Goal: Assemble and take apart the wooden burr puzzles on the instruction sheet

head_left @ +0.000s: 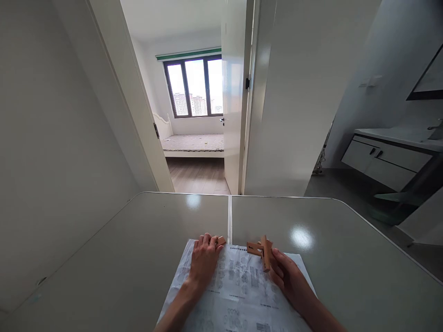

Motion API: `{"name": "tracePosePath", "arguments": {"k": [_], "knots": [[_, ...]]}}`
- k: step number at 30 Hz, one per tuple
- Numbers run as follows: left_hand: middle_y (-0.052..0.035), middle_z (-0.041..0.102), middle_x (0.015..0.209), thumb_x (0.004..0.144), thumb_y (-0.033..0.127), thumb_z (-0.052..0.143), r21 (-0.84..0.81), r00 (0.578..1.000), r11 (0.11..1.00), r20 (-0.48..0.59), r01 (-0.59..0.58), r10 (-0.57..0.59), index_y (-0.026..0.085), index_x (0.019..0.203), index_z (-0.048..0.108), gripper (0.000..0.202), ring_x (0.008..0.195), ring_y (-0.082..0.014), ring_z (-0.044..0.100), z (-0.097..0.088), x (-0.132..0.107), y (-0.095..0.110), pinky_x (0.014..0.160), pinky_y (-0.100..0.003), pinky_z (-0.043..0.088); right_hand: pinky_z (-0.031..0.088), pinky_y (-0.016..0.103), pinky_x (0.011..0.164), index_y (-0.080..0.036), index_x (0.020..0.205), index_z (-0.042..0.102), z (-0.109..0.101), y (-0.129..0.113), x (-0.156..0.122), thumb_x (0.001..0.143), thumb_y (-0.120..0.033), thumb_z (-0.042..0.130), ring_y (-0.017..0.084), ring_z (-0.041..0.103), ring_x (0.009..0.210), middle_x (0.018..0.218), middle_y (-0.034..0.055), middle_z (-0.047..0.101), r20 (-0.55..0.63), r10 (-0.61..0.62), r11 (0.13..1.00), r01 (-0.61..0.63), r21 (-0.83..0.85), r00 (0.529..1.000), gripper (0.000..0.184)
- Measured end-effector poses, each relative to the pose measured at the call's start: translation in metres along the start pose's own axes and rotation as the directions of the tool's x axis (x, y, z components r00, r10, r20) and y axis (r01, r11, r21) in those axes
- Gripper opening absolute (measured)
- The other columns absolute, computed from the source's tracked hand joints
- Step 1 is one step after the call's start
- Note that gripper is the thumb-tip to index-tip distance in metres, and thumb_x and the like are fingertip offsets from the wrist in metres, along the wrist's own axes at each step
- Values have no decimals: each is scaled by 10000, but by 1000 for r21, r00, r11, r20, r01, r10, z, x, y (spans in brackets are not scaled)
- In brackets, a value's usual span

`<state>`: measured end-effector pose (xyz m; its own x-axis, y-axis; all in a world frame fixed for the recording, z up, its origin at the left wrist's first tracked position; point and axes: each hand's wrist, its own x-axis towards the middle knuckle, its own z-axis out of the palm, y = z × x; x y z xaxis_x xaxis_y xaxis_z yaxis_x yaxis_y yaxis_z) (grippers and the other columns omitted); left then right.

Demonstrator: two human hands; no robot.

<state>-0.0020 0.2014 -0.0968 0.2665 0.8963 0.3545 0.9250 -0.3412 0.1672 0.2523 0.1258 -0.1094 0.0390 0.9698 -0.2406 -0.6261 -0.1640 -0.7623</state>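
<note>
Item: grey folding tabletop [138,258], centre seam running from the far edge toward the person, rounded far corners.

Left hand [203,263]: palm down on a printed instruction sheet [242,286], fingers curled closed over a small wooden block [220,240] at the sheet's far edge, just left of the seam.

Right hand [289,276]: fingers pinched shut on an assembly of notched wooden bars [261,250], crossed, held at the sheet's far right part; whether it rests on the paper or is lifted clear cannot be told.

Risks, as judged:
- Crossed bars look loosely joined; a twist or slackened pinch could let one slide out and drop.
- The sheet lies loose on a glossy surface and could skid if the left hand pushes forward, carrying the block with it.
- A loosed piece could roll toward the seam or catch on it.

Room: bare tabletop lies open on both sides and ahead, well apart from any edge. The far edge faces an open doorway [197,175]; to the right the surface falls away toward the floor before a vanity cabinet [387,161].
</note>
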Motion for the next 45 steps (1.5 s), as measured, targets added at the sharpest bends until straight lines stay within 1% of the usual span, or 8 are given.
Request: {"name": "tracePosePath", "arguments": {"k": [10,14,20,26,29,34,38,45], "knots": [[-78,646,1115,975,260,598,-97,998,995,-55,15,-20,230,1068,664,117,1087,-282,561,-8,-2,5,956,-454,473,304,203,418,-207,653,510,8,-4,-5,755,-579,843,71,309,450,538,-78,373,44,-1,999,2,-39,999,510],[-72,660,1082,1002,305,558,-306,993,949,-115,-75,41,225,1023,656,128,1018,-248,599,-15,-5,18,941,-405,475,305,193,421,-212,725,560,5,2,-4,719,-572,877,70,311,462,556,-85,373,22,4,998,-3,-58,1000,480],[11,546,612,1080,495,314,-799,972,593,206,100,115,193,693,532,537,549,-123,483,-16,-16,45,568,-251,382,273,190,432,-213,739,524,2,10,-3,780,-576,836,63,301,465,570,-92,375,114,28,988,-11,-151,993,480],[52,448,580,1005,600,477,-906,922,336,336,259,194,195,708,452,502,508,-87,366,-9,-19,49,489,-222,277,254,217,445,-206,752,520,-2,11,-3,921,-556,702,69,315,427,508,-87,415,297,-20,970,91,-227,955,430],[62,430,565,1002,607,480,-924,912,255,343,285,224,201,724,437,494,491,-81,345,-10,-18,47,476,-218,260,277,212,456,-194,924,601,-2,10,-6,927,-574,687,65,366,436,602,-56,527,336,-12,972,90,-217,942,390],[49,458,591,1000,588,506,-933,891,221,341,283,298,192,742,459,474,505,-80,373,-12,-18,46,482,-214,282,327,205,424,-225,1363,547,0,8,-9,909,-620,681,104,533,511,902,60,691,487,75,987,6,-163,870,617],[48,459,584,998,608,492,-933,885,207,348,295,309,193,736,456,493,500,-80,375,-14,-18,46,479,-213,284,360,191,429,-241,1407,544,-4,8,-9,898,-572,725,116,604,553,966,92,715,585,111,992,-57,-109,804,633],[45,469,588,990,613,504,-929,878,188,365,320,311,188,734,474,497,492,-77,365,-13,-17,45,467,-212,273,355,168,372,-243,1348,572,-6,11,-6,885,-581,737,92,621,442,975,95,749,607,102,992,-34,-123,788,597]]}}
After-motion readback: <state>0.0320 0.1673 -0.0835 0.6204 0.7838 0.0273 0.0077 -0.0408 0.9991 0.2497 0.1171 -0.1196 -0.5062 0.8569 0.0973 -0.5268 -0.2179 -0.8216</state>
